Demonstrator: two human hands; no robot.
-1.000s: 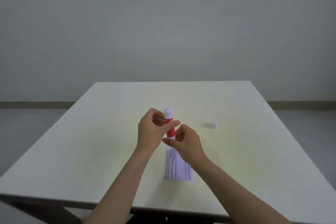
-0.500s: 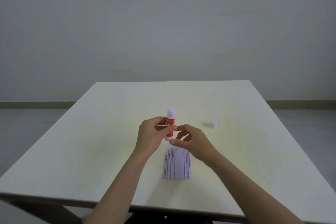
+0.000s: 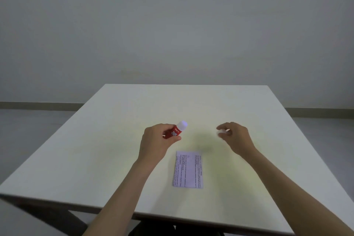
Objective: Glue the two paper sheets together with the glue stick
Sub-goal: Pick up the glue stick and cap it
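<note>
My left hand (image 3: pixel 156 142) grips the red glue stick (image 3: pixel 175 132) by its body, above the table. The stick leans to the right, its white glue end uncovered and pointing up and right. My right hand (image 3: pixel 234 137) is out to the right, with thumb and fingers pinched around the small white cap (image 3: pixel 222 132) at table level. A printed paper sheet (image 3: pixel 188 168) lies flat near the front edge, between my forearms. Whether a second sheet lies under it cannot be told.
The white square table (image 3: pixel 115 159) fills the view, with its front edge close to my body. A plain grey wall and floor lie behind it.
My right hand left the glue stick and moved right onto the cap. My left hand tilted the stick from upright to leaning right.
</note>
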